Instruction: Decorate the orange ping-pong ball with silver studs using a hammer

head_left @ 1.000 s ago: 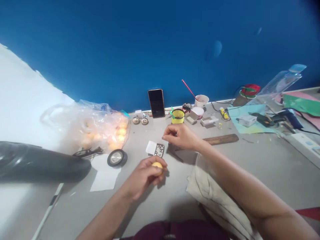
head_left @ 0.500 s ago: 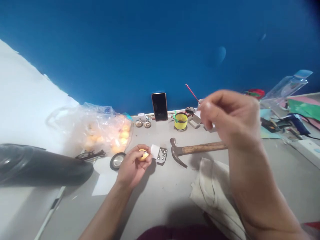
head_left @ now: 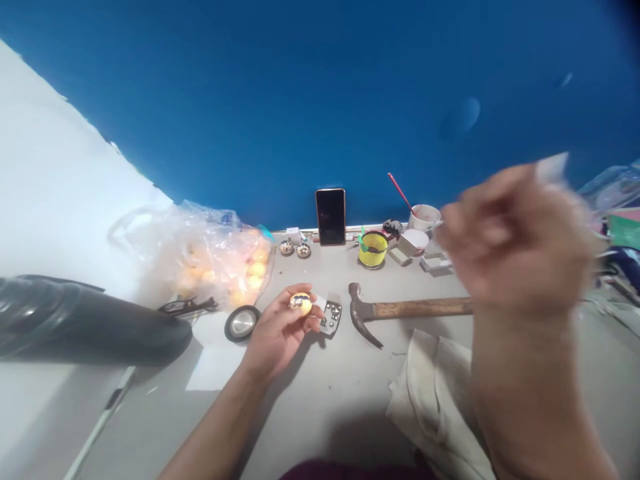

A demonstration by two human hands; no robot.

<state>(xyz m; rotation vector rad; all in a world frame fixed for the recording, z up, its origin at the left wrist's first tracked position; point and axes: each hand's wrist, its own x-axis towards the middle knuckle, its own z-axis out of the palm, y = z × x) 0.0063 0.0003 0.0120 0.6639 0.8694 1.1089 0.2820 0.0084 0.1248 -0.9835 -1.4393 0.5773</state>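
My left hand (head_left: pixel 280 330) holds a small yellow ball (head_left: pixel 301 310) with its fingertips; shiny silver patches cover part of its upper side. Just beyond those fingers lies a small card (head_left: pixel 331 316) bearing several shiny round pieces. My right hand (head_left: pixel 520 233) is raised on the right and smeared by motion. A white pointed scrap (head_left: pixel 553 168) shows at its upper edge; whether the fingers grip it is unclear. Left of this hand, a thin red stick (head_left: pixel 400 193) leans in a white cup (head_left: pixel 426 217).
A claw hammer (head_left: pixel 410 308) lies mid-table beside a folded pale cloth (head_left: pixel 433 387). A phone (head_left: pixel 331 217) stands against the blue wall, near a yellow tub (head_left: pixel 373 250). On the left are a plastic bag (head_left: pixel 210 240) of yellow balls, a round black-rimmed disc (head_left: pixel 243 323) and a dark cylinder (head_left: pixel 90 327).
My right hand has moved right, away from the red stick, uncovering the white cup. The ball in my left hand has turned, showing more silver. The view has shifted slightly left.
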